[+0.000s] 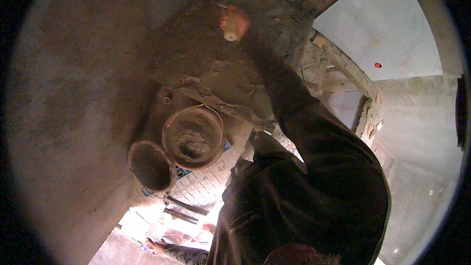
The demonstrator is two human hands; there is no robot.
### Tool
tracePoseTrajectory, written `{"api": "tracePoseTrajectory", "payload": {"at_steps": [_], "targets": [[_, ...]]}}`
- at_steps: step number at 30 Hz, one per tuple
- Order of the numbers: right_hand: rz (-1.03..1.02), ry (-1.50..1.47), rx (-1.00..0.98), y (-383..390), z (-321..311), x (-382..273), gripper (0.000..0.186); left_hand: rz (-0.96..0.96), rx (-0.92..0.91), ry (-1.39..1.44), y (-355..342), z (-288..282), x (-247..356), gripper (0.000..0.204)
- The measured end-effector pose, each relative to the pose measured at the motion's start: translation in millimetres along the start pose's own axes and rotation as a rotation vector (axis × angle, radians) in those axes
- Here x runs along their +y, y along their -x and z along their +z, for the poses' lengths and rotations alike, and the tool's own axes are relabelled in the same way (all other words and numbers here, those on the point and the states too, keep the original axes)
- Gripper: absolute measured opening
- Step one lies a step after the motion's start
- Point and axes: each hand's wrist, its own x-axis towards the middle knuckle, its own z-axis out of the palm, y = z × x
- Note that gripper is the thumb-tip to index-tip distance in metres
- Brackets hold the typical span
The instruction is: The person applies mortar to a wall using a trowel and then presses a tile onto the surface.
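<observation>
Bucket (152, 168), dark inside, is standing at lower left; below it the left hand (156, 247) is reaching beside a small blue object (143, 247), its grip I cannot tell. A mortar tub (219, 130) is sitting left of centre. Well apart, at upper centre, the right hand (235, 21) is clasping a pale tool handle (229, 36) over the mortar-coated surface (196, 54). A white panel (387, 24) is filling the upper right.

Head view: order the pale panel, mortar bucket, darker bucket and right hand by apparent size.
Pale panel
Mortar bucket
Darker bucket
Right hand
Apparent size only; differing distances leave the buckets' true sizes unsure.
</observation>
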Motion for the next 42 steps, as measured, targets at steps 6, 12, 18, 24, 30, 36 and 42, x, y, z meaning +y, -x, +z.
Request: {"api": "tracePoseTrajectory", "payload": {"at_steps": [6,12,18,24,30,36,42], "targets": [[-0.286,0.013,0.533,171,105,4,0.027,-0.019,-0.023,-0.038,1,4,-28,0.07],[-0.079,0.102,0.765,239,193,1,0.027,-0.022,-0.06,-0.06,9,20,-38,0.07],[0.224,1.435,1.114,210,240,-54,0.026,-0.012,-0.084,-0.078,13,19,-44,0.07],[0.894,1.884,0.905,232,243,-138,0.024,-0.028,-0.094,-0.101,20,16,-63,0.07],[0.797,2.447,0.343,276,251,-147,0.033,-0.04,-0.117,-0.101,21,24,-75,0.07],[0.82,1.712,0.982,267,211,-164,0.034,-0.044,-0.106,-0.101,23,20,-79,0.07],[0.792,1.717,1.015,247,270,-167,0.036,-0.039,-0.123,-0.106,22,23,-74,0.07]]}}
